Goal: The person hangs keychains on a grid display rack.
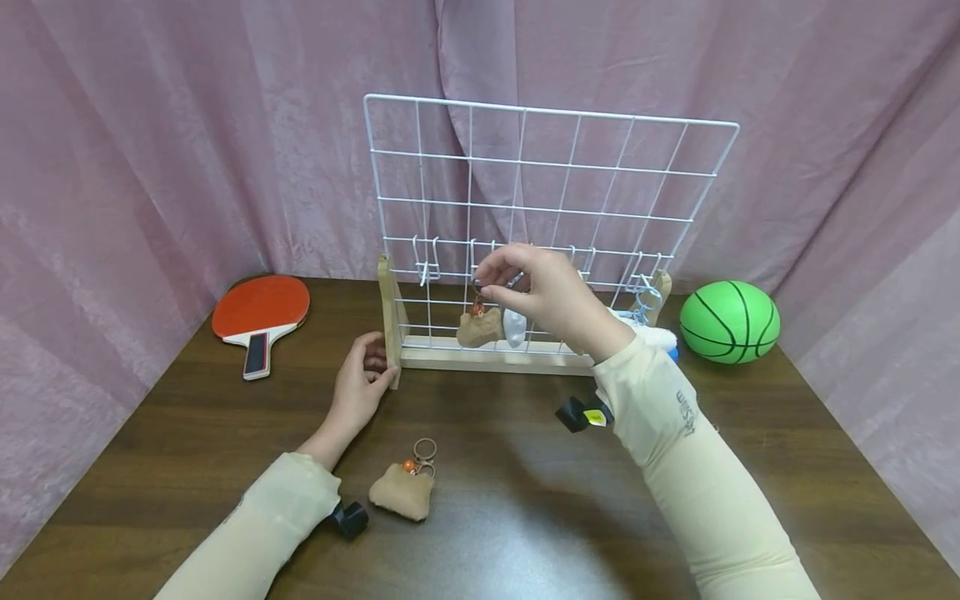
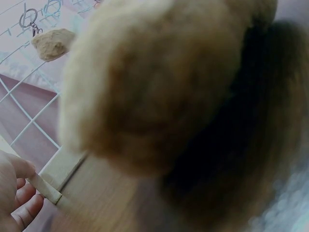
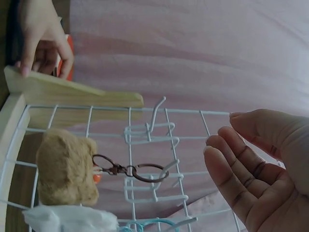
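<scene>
In the head view, a white wire grid rack stands on wooden feet. My left hand holds the rack's left wooden foot, thumb on one side and fingers on the other. A tan plush keychain hangs by its metal ring from a white hook on the grid. Just off that ring is my right hand, fingers loosely bent and nothing between them. Beside the hanging keychain is a white plush one. Another tan keychain with an orange bead lies on the table, near the left forearm.
A red table tennis paddle lies at the back left. At the back right sits a green ball. A light blue coil hangs near the rack's right foot. An unused-looking hook hangs at the grid's left.
</scene>
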A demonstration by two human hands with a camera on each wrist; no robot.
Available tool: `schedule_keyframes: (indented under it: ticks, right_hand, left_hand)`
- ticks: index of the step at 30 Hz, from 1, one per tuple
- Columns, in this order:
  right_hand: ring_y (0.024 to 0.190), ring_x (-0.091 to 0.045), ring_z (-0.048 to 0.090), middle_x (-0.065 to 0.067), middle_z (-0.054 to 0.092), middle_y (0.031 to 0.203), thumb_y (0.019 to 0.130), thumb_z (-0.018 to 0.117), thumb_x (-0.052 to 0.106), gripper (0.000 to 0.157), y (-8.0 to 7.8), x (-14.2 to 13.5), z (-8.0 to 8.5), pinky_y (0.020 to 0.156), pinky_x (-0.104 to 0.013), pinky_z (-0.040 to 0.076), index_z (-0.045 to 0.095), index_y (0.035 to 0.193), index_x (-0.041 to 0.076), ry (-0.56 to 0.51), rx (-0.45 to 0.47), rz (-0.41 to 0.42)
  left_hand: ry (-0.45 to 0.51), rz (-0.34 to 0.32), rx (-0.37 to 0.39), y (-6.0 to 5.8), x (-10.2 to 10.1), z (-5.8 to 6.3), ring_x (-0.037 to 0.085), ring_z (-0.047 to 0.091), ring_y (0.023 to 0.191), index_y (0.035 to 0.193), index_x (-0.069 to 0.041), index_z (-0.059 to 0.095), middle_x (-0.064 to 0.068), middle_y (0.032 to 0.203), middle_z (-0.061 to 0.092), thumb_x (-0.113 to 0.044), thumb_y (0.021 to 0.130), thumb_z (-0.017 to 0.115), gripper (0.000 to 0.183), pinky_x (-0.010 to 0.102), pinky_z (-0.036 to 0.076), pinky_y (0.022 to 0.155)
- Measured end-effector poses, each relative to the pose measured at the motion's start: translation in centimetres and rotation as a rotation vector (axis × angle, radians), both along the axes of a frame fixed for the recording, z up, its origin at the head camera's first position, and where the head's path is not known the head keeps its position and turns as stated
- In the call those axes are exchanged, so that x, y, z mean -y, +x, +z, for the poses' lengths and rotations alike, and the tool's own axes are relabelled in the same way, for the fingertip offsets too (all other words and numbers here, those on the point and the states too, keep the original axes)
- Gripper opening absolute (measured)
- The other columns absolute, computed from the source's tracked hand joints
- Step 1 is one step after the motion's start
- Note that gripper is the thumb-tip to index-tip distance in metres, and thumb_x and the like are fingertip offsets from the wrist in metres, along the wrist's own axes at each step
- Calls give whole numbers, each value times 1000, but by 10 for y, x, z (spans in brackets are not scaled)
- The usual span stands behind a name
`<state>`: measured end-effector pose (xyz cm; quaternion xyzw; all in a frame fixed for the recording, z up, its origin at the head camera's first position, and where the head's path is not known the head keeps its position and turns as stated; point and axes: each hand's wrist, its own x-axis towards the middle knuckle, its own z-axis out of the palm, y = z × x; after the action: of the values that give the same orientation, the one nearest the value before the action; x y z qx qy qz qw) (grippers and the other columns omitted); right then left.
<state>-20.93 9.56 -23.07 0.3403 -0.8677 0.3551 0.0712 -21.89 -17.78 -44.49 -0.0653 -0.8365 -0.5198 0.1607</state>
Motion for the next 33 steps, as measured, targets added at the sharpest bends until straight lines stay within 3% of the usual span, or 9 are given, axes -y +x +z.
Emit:
schedule_keyframes:
  ticks: [7, 21, 26, 33]
  right_hand:
    - [87, -14, 63, -4, 70, 97, 88, 68, 10, 14, 9, 1, -14, 76, -30, 54, 68, 102, 6, -42, -32, 51]
    - [87, -12, 63, -5, 70, 100, 89, 67, 12, 15, 23, 7, -43, 76, -27, 53, 67, 103, 7, -99, 77, 137]
    - [89, -14, 64, -5, 69, 102, 88, 68, 10, 17, 24, 10, -57, 76, -31, 55, 67, 104, 5, -92, 74, 159]
    - [91, -15, 63, -10, 68, 104, 87, 70, 11, 20, 28, 15, -73, 77, -26, 55, 66, 106, 6, -57, 136, 169]
  left_hand:
    - [-8, 2, -5, 0, 0, 1, 31, 60, 95, 135, 2, 41, 23, 112, 59, 5, 85, 67, 56, 12, 46, 68]
    - [-11, 15, 9, 2, 0, 1, 31, 60, 95, 135, 1, 41, 23, 111, 59, 4, 85, 68, 56, 12, 46, 68]
    - [-13, 11, 12, 2, 0, 2, 29, 60, 95, 135, 0, 41, 22, 112, 59, 2, 86, 67, 55, 13, 46, 68]
    - [-19, 15, 6, 2, -1, 2, 29, 60, 95, 135, 0, 41, 21, 112, 59, 3, 86, 67, 56, 13, 46, 68]
